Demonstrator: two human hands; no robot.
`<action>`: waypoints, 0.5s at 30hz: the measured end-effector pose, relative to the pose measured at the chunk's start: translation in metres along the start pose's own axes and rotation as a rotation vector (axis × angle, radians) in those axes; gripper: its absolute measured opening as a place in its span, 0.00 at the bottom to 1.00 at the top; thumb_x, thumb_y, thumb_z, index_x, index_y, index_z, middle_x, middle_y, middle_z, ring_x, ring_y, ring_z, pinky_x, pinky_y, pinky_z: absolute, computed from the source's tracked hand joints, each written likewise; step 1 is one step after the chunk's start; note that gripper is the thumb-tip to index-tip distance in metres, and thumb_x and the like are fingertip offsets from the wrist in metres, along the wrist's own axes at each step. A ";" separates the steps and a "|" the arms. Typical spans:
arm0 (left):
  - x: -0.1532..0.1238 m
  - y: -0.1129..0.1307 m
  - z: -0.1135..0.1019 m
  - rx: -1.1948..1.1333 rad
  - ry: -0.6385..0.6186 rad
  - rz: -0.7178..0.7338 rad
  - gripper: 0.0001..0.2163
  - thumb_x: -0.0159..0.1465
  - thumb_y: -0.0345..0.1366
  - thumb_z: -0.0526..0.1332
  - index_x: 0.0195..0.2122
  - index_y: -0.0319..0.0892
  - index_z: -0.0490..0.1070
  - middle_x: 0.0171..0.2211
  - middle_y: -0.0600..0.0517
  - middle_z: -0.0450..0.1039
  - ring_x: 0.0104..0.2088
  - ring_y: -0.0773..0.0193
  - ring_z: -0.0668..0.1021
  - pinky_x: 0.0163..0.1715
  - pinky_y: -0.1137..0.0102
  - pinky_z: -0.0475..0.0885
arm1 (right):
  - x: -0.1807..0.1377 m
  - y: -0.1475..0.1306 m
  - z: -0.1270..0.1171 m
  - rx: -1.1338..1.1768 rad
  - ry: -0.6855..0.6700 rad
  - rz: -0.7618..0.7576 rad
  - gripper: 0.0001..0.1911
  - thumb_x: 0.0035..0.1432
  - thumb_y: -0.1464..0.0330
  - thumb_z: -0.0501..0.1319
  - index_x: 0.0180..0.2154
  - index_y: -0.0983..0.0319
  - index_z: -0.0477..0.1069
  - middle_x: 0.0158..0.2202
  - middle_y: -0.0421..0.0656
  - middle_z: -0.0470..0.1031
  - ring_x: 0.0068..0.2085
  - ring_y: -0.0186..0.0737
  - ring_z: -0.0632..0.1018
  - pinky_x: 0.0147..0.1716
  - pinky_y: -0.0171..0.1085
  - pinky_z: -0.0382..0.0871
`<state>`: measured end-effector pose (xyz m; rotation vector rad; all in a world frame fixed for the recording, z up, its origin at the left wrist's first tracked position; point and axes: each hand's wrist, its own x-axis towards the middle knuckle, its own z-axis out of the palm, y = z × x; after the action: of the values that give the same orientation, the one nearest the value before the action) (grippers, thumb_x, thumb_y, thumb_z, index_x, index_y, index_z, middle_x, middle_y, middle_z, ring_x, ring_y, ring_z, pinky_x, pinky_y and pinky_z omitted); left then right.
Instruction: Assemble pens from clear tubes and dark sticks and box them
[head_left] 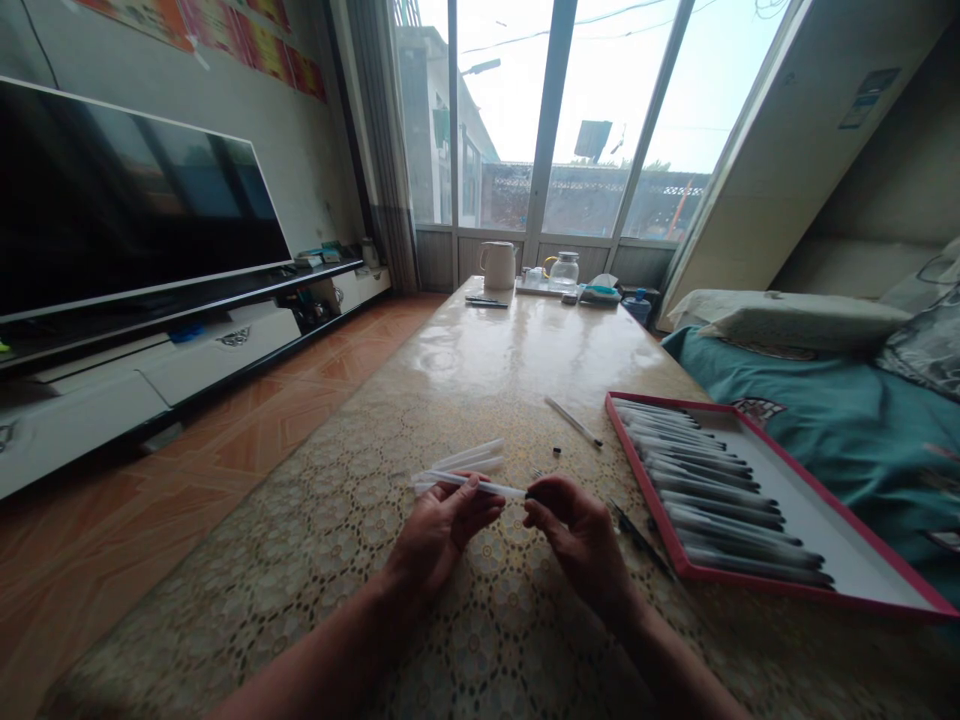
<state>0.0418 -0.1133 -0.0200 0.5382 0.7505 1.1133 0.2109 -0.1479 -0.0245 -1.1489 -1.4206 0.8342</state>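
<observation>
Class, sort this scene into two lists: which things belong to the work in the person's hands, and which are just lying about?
In the work: white pen, held by the left hand and right hand; loose white barrels; single pen; small black cap; red-rimmed tray of pens.
Lying about: white jug; glass teapot; television; pillow.

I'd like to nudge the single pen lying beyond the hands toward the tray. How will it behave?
The pen looks thin and round, so it would probably roll rather than slide on the glossy table. It lies dead straight, so likely stiff, and seems light plastic. The tray has a raised red rim that would probably stop it.
</observation>
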 end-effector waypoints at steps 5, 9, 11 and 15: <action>-0.002 0.000 0.001 -0.008 -0.007 -0.009 0.03 0.57 0.27 0.65 0.32 0.35 0.72 0.27 0.47 0.79 0.29 0.61 0.82 0.35 0.68 0.78 | -0.001 0.000 0.001 0.036 0.002 0.005 0.06 0.57 0.66 0.62 0.33 0.61 0.69 0.27 0.39 0.74 0.28 0.36 0.77 0.30 0.34 0.71; -0.003 0.001 0.002 0.002 -0.016 -0.009 0.05 0.55 0.29 0.67 0.31 0.35 0.72 0.27 0.47 0.79 0.29 0.61 0.81 0.36 0.68 0.78 | -0.002 0.000 0.000 0.027 0.008 0.054 0.09 0.58 0.63 0.61 0.33 0.62 0.69 0.25 0.40 0.74 0.27 0.35 0.77 0.28 0.33 0.70; -0.004 0.001 0.003 0.022 -0.030 -0.007 0.08 0.54 0.31 0.69 0.31 0.36 0.72 0.28 0.47 0.79 0.29 0.61 0.81 0.35 0.69 0.78 | -0.002 0.000 0.000 0.002 0.012 0.069 0.11 0.58 0.61 0.60 0.31 0.63 0.69 0.24 0.40 0.73 0.24 0.34 0.76 0.25 0.32 0.68; -0.004 0.000 0.004 0.044 -0.058 -0.003 0.11 0.51 0.33 0.71 0.31 0.36 0.72 0.28 0.46 0.79 0.29 0.61 0.81 0.33 0.70 0.77 | -0.001 -0.002 0.000 -0.052 0.018 0.092 0.15 0.59 0.57 0.58 0.28 0.63 0.67 0.22 0.39 0.71 0.20 0.32 0.74 0.20 0.30 0.65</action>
<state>0.0443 -0.1174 -0.0163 0.6040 0.7261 1.0758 0.2106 -0.1490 -0.0229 -1.2662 -1.3902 0.8528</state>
